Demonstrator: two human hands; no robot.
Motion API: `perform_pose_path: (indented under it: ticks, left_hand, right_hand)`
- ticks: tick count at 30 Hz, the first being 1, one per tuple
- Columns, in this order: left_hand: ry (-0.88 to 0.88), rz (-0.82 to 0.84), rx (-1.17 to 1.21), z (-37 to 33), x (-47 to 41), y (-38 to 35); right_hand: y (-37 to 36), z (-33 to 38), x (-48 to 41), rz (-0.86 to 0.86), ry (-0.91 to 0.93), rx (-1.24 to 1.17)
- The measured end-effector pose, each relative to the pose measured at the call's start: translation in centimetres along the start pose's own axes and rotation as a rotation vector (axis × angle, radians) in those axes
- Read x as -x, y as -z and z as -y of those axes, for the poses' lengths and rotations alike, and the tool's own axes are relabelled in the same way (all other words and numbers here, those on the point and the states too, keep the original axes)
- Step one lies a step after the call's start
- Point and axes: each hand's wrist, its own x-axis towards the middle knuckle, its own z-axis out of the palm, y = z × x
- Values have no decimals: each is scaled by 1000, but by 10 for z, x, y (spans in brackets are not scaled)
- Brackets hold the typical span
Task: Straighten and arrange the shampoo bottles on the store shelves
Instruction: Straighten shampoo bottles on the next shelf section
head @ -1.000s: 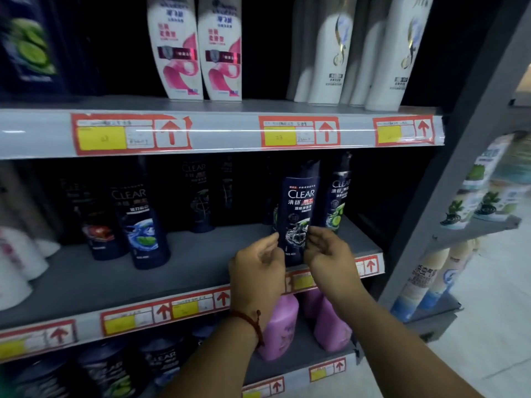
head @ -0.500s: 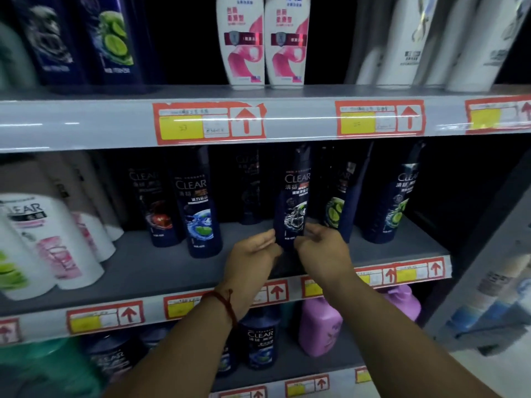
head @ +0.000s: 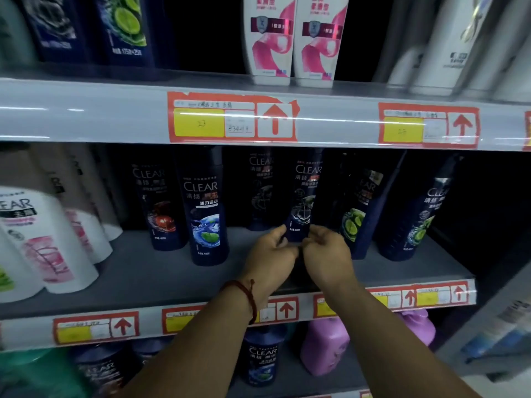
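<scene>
Two hands, left (head: 271, 255), right (head: 327, 254), round bottle (head: 306, 196).

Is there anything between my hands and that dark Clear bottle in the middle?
Nothing visible. The left hand and right hand hold the bottle at its base on the shelf. A lime bottle leans close on its right, not between.

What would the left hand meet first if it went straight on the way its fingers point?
The dark blue plastic CLEAR shampoo bottle, whose base the left hand pinches. Past that, probably the shadowed dark rear bottle, though depth is unclear.
</scene>
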Motion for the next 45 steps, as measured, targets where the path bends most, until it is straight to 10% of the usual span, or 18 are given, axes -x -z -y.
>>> perform_pose_path:
  ticks: [34, 45]
  left_hand:
    - [-37, -127, 105, 16, -25, -1]
    - [-354, -196, -617, 3, 21, 31]
  right_hand:
    - [-15, -17, -34, 33, 9, -180]
    - [18, -10, 1, 27, 317, 351]
